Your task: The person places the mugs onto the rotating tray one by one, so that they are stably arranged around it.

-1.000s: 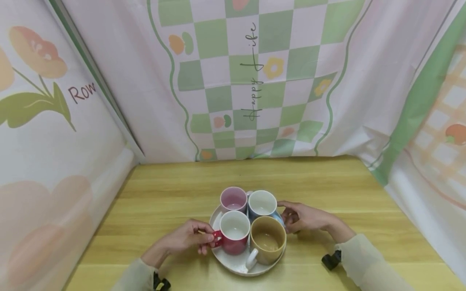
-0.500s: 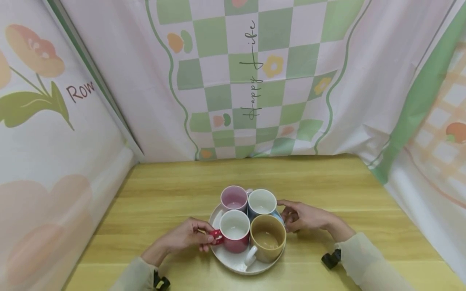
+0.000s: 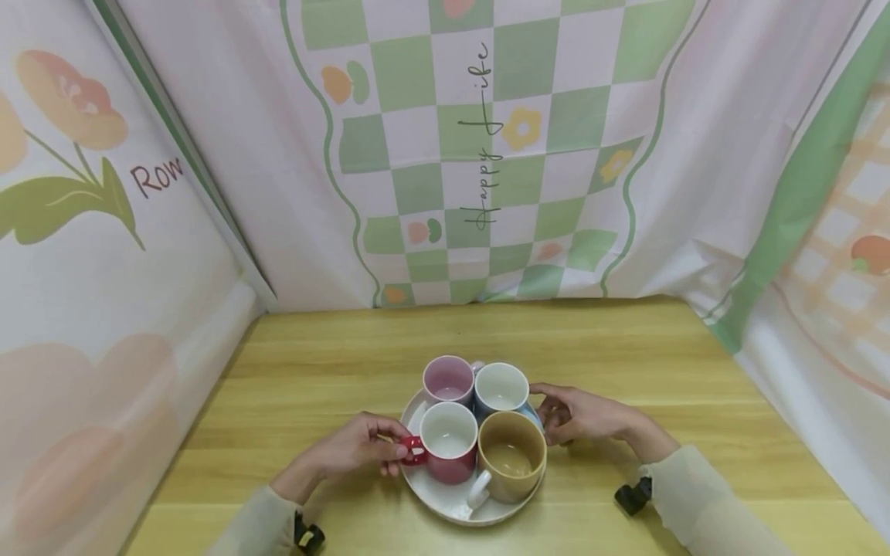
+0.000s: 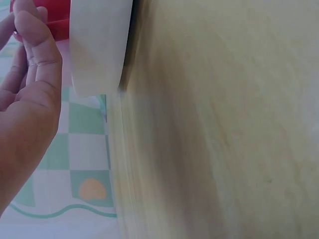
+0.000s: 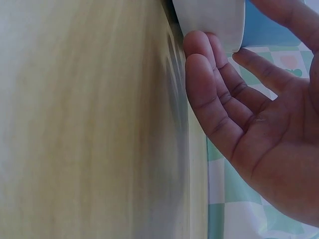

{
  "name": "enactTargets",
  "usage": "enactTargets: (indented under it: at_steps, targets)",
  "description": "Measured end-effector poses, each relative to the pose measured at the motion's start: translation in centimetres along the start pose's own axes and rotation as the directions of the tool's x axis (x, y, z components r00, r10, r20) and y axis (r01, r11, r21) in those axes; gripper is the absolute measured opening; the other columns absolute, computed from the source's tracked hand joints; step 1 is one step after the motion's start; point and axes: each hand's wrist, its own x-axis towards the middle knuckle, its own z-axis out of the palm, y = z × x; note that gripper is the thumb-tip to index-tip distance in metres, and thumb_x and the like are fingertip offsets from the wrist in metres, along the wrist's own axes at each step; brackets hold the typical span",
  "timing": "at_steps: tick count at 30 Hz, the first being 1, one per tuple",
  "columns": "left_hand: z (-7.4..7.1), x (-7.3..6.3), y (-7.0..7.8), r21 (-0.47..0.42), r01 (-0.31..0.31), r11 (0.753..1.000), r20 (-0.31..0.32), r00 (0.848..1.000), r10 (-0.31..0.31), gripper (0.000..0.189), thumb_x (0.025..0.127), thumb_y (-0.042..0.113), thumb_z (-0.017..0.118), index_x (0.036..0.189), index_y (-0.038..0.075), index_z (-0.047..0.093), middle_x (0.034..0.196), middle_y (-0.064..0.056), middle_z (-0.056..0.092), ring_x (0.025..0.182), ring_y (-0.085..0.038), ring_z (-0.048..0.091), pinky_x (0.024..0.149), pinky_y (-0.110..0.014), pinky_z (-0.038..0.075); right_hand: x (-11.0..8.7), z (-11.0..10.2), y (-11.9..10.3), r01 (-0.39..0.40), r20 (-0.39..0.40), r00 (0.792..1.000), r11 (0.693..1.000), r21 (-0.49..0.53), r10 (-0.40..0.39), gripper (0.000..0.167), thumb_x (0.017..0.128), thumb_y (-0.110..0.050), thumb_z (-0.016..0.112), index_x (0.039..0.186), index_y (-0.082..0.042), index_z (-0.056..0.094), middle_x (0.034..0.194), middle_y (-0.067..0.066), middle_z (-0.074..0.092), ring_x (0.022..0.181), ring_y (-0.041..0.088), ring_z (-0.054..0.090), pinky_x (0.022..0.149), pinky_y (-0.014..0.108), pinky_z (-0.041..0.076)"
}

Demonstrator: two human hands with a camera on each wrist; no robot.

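In the head view, my left hand (image 3: 361, 445) pinches the handle of a red mug (image 3: 452, 465), which stands at the front left of a white plate (image 3: 445, 506). The left wrist view shows the fingers (image 4: 42, 64) at the red handle beside the plate's rim. Beside the light-blue mug (image 3: 502, 386), at the plate's right, is my right hand (image 3: 580, 413). Its index finger reaches the mug's side; the other fingers (image 5: 204, 82) are loosely bent near the plate's edge. A yellow mug (image 3: 513, 459) and a pink mug (image 3: 447, 380) share the plate.
The plate is on a wood-grain table (image 3: 334, 347). Patterned cloth (image 3: 473, 154) hangs behind it, with more cloth on the left and right sides. The yellow mug's white handle (image 3: 480, 490) points toward the front left.
My left hand shifts slightly on the red mug's handle. The mugs, plate and right hand stay nearly where they were; the head view wobbles a little.
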Motion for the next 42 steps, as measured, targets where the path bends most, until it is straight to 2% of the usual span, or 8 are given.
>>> enactTargets:
  at_steps: [5,9,18,23,29,36,39,42]
  targets:
    - [-0.4,0.3,0.0,0.041,0.01,0.999,-0.038,0.999,-0.008,0.023,0.095,0.016,0.066,0.114,0.005,0.07,0.096,-0.011,0.072,0.073,-0.012,0.067,0.065,-0.023,0.059,0.1,-0.1,0.1,0.007,0.002,1.0,1.0,-0.006,-0.007,0.082,0.085,-0.006,0.074,0.153,0.001,0.028,0.109,0.019,0.06,0.09,0.019,0.068,0.071,0.027,0.061]
    - [-0.8,0.6,0.0,0.029,0.011,1.0,-0.052,0.999,-0.01,0.024,0.095,0.016,0.067,0.116,0.006,0.069,0.101,-0.01,0.071,0.075,-0.013,0.067,0.067,-0.024,0.06,0.2,-0.2,0.2,0.009,0.004,1.0,1.0,-0.015,-0.009,0.081,0.086,-0.008,0.074,0.153,0.0,0.029,0.109,0.018,0.061,0.09,0.018,0.069,0.071,0.028,0.061]
    - [-1.3,1.0,-0.3,-0.007,-0.039,0.999,-0.04,0.998,0.039,0.027,0.095,0.017,0.067,0.118,0.003,0.067,0.099,-0.007,0.071,0.075,-0.009,0.066,0.066,-0.021,0.057,0.4,-0.2,0.1,0.017,0.002,1.0,0.998,-0.052,-0.017,0.081,0.086,-0.012,0.076,0.153,-0.003,0.032,0.108,0.017,0.06,0.09,0.018,0.067,0.071,0.028,0.061]
    - [-1.3,0.9,-0.3,-0.022,-0.061,0.998,-0.032,0.998,0.06,0.028,0.096,0.018,0.066,0.119,0.001,0.066,0.102,-0.009,0.07,0.076,-0.009,0.066,0.067,-0.02,0.057,0.3,-0.3,0.0,0.03,0.003,1.0,0.998,-0.052,-0.03,0.079,0.085,-0.01,0.075,0.151,-0.001,0.033,0.107,0.017,0.061,0.089,0.017,0.067,0.071,0.028,0.061]
    - [-1.4,0.7,-0.3,-0.028,-0.049,0.998,-0.052,0.998,0.048,0.03,0.096,0.019,0.065,0.12,0.0,0.067,0.107,-0.014,0.071,0.078,-0.011,0.067,0.07,-0.022,0.059,0.3,-0.4,-0.2,0.038,-0.002,0.999,0.998,-0.05,-0.039,0.079,0.084,-0.009,0.075,0.15,0.0,0.033,0.106,0.018,0.062,0.089,0.018,0.067,0.071,0.029,0.061]
    - [-2.0,0.5,-0.4,-0.078,0.0,0.997,-0.105,0.994,-0.009,0.04,0.098,0.018,0.063,0.131,-0.005,0.058,0.111,-0.008,0.07,0.088,-0.014,0.068,0.08,-0.026,0.06,0.2,-0.4,-0.5,0.006,-0.015,1.0,0.999,-0.042,-0.006,0.078,0.084,-0.008,0.075,0.15,0.001,0.035,0.107,0.019,0.061,0.091,0.021,0.067,0.068,0.033,0.062]
    - [-2.4,0.4,-0.4,-0.091,0.006,0.996,-0.125,0.992,-0.018,0.042,0.098,0.017,0.062,0.132,-0.007,0.055,0.113,-0.013,0.07,0.092,-0.015,0.069,0.084,-0.027,0.06,0.2,-0.5,-0.5,0.006,-0.02,1.0,0.998,-0.059,-0.007,0.078,0.083,-0.009,0.075,0.149,0.002,0.035,0.108,0.019,0.062,0.091,0.021,0.068,0.07,0.033,0.062]
    - [-2.8,0.4,-0.3,-0.064,0.003,0.998,-0.152,0.988,-0.012,0.042,0.098,0.018,0.063,0.13,-0.008,0.055,0.118,-0.022,0.067,0.097,-0.018,0.068,0.088,-0.031,0.061,0.3,-0.7,-0.6,0.015,-0.031,0.999,0.997,-0.08,-0.018,0.076,0.084,-0.01,0.076,0.148,0.003,0.037,0.108,0.019,0.064,0.092,0.02,0.068,0.075,0.03,0.062]
